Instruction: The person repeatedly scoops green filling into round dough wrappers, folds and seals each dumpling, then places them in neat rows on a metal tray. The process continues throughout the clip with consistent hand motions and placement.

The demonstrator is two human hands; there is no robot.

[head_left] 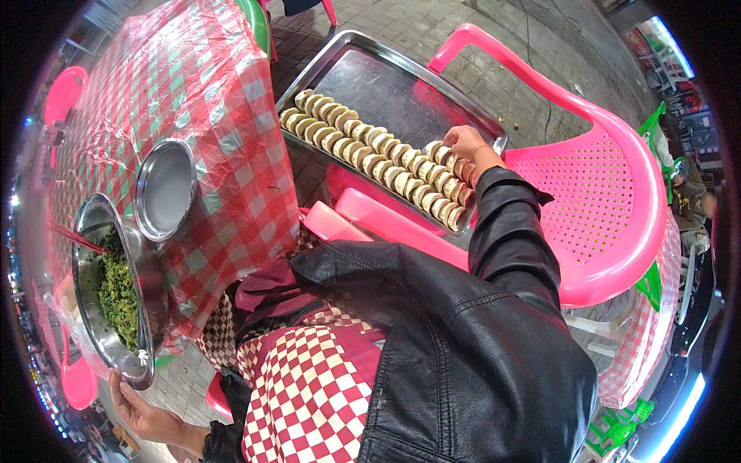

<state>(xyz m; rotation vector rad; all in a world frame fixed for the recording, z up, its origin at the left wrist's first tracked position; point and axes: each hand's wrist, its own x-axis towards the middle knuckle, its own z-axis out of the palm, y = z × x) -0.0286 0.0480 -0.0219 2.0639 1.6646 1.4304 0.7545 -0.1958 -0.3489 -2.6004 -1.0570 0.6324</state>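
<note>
Several rows of pale half-round dumplings [377,165] stand close together along the near side of a steel tray [386,73]. My right hand [465,143] is over the right part of the tray, its fingers bent down and closed on a dumpling at the end of the far row; the fingertips partly hide it. At the lower left, my left hand [143,413] has its fingers stretched out by the lower rim of a steel bowl [158,270], with nothing seen in them. Chopped green filling [117,297] lies in the bowl, with a red stick-like handle [77,238] leaning in it.
The tray rests across pink plastic chairs [587,189]. On the left, a table carries a red checked plastic cloth [231,100] and a round metal basin [165,189] beside the filling bowl. Another checked table [641,363] stands at the right, on the paved floor [556,62].
</note>
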